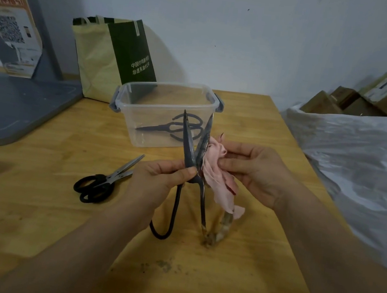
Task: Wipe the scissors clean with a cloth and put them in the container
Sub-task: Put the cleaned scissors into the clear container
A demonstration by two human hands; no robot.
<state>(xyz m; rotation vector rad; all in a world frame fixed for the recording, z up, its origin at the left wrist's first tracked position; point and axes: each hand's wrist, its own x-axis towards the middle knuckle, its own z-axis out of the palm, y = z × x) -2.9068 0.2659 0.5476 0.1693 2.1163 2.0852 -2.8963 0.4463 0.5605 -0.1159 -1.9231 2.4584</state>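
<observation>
My left hand (pixel 158 178) grips a pair of dark iron scissors (pixel 190 151) near the pivot, blades spread and pointing up, loop handles hanging down toward the table. My right hand (pixel 255 171) pinches a pink cloth (pixel 216 174) against the right blade. Behind them stands a clear plastic container (pixel 169 101) with grey latches; a dark pair of scissors (pixel 175 126) lies inside it. A black-handled pair of scissors (pixel 104 181) lies flat on the wooden table (pixel 31 211) to the left of my left hand.
A grey stand base (pixel 13 108) sits on the table's back left. A yellow and green bag (pixel 110 56) leans on the wall behind the container. A white plastic sheet (pixel 361 168) covers things right of the table, with cardboard boxes (pixel 379 94) behind. Dirt specks (pixel 164 265) mark the table's front.
</observation>
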